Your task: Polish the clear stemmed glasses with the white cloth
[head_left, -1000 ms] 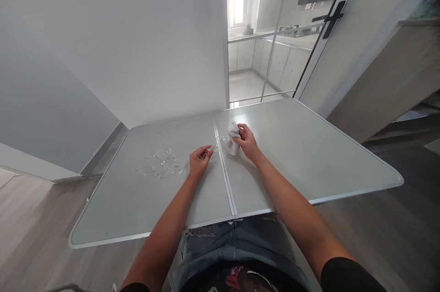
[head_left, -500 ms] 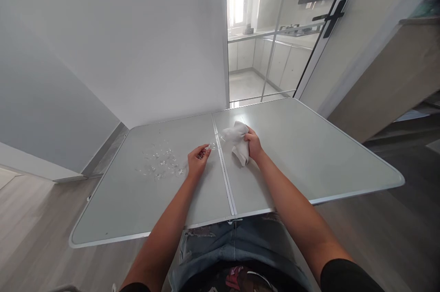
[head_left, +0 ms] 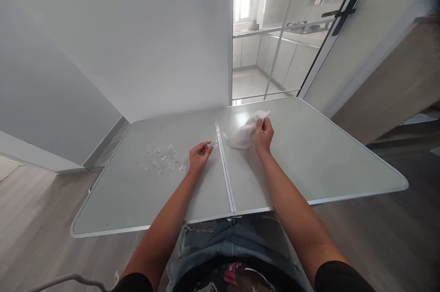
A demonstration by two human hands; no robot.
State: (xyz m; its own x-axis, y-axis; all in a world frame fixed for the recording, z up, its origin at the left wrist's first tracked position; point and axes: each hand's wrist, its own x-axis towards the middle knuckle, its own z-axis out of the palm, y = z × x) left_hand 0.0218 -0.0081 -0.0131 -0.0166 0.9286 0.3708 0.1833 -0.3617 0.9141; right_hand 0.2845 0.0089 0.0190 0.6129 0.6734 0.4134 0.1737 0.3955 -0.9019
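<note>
My left hand [head_left: 200, 157] is closed, its fingertips pinching a small clear plastic piece [head_left: 214, 144] beside the table's centre seam. The piece's exact kind is too small and see-through to make out. My right hand [head_left: 263, 136] grips a crumpled soft white cloth [head_left: 243, 136], bunched between thumb and fingers. Part of the cloth hangs low over the right half of the table, smeared by motion. A thin clear strip [head_left: 224, 135] shows between the cloth and the seam. Left of my left hand, several similar clear pieces [head_left: 161, 157] lie scattered in a loose pile.
The pale folding table [head_left: 120, 205] has a metal rim and a metal seam [head_left: 225, 177] down its middle. A white wall [head_left: 172, 53] stands behind it. At the back right is a glass door with a black handle [head_left: 345, 14]. A grey cable [head_left: 75, 277] shows at bottom left.
My right hand has moved up and to the right, lifting the white cloth's edge and changing its shape. My left hand stays nearly in place with the clear piece. The view has shifted slightly.
</note>
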